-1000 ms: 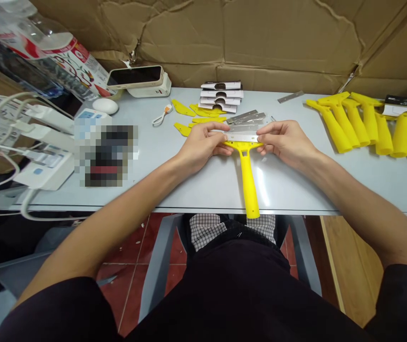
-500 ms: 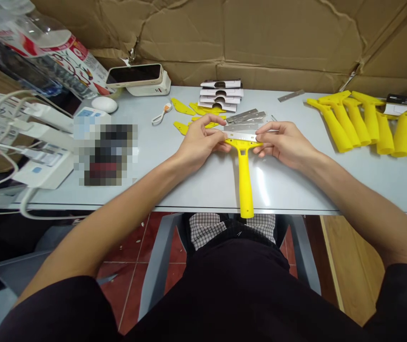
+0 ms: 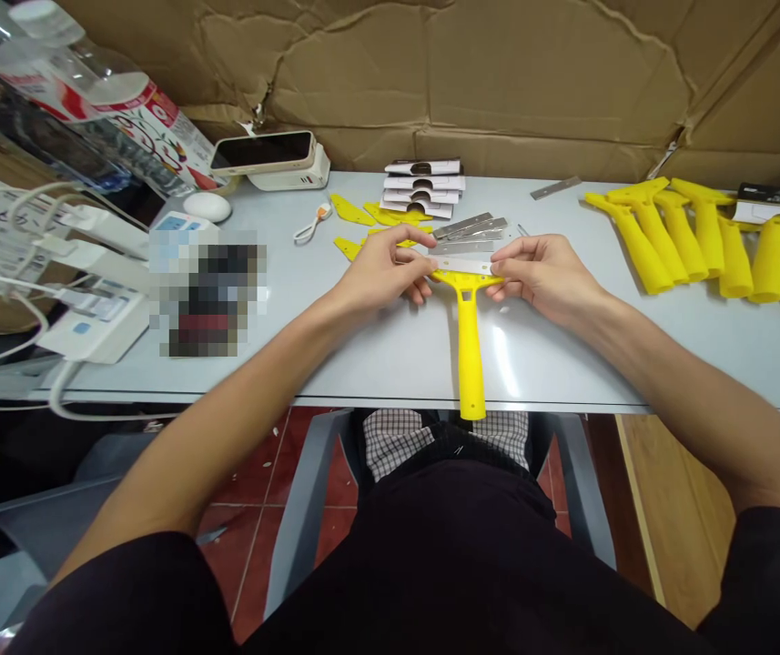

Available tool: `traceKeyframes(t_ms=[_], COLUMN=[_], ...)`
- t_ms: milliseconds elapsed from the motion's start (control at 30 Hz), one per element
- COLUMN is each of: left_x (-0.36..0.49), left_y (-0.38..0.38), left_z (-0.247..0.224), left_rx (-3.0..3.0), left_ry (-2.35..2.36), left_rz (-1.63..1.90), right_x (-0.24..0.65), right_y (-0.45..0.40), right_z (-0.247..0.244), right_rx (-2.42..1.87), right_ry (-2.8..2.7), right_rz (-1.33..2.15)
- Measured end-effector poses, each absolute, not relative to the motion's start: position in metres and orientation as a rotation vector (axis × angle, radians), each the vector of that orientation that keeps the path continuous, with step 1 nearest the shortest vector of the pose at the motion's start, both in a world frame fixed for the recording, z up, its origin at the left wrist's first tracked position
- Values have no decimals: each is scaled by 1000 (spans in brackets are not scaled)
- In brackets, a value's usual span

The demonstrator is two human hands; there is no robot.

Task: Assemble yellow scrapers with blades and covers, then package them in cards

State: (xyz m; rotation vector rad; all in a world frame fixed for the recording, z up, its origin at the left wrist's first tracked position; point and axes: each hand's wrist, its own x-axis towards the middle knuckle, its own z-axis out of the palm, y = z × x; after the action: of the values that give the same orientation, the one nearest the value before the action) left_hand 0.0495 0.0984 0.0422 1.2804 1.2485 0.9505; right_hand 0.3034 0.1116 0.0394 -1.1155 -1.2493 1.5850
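A yellow scraper handle (image 3: 469, 350) lies on the pale table (image 3: 362, 337), its grip pointing toward me and reaching the front edge. A thin metal blade (image 3: 463, 264) sits across its head. My left hand (image 3: 384, 271) pinches the left end of the blade and head. My right hand (image 3: 545, 273) pinches the right end. Just beyond my fingers lie several loose metal blades (image 3: 472, 229) and flat yellow cover pieces (image 3: 360, 214).
Several yellow handles (image 3: 704, 236) are piled at the right. A stack of black-and-white cards (image 3: 422, 186) and a lone blade (image 3: 556, 187) lie at the back. A phone (image 3: 263, 150), mouse (image 3: 207, 206), power strips with cables (image 3: 82, 273) and a bottle (image 3: 109, 100) crowd the left. Cardboard (image 3: 499, 73) forms the back wall.
The scraper has shifted slightly away from me and left; its grip no longer overhangs the edge as far. Both hands keep hold of the blade and head.
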Motion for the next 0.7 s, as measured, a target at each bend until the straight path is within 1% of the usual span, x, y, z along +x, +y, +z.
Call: traceKeyframes(t_ms=[133, 233, 300, 333, 433, 533, 600, 700], left_x=[41, 20, 1, -9, -37, -55, -61, -61], left_y=[106, 113, 116, 117, 121, 128, 133, 137], left_z=[38, 43, 52, 57, 69, 69, 64, 56], left_rx=[1314, 1622, 1901, 2005, 2246, 2364, 2414, 2460], left_ry=[1256, 1338, 1485, 1571, 1753, 1741, 1694, 1656], left_rz=[1021, 1093, 1086, 1031, 601, 285, 203, 193], right_x=[306, 307, 307, 307, 306, 306, 306, 306], right_y=[113, 114, 114, 114, 114, 115, 115, 115], right_z=[39, 38, 38, 38, 38, 38, 37, 37], right_rx=[-1097, -1108, -1115, -1116, -1118, -1117, -1113, -1096], right_ry=[-1245, -1253, -1256, -1256, -1253, -1248, -1241, -1228], right_rz=[1577, 1577, 1582, 1583, 1582, 1586, 1588, 1595])
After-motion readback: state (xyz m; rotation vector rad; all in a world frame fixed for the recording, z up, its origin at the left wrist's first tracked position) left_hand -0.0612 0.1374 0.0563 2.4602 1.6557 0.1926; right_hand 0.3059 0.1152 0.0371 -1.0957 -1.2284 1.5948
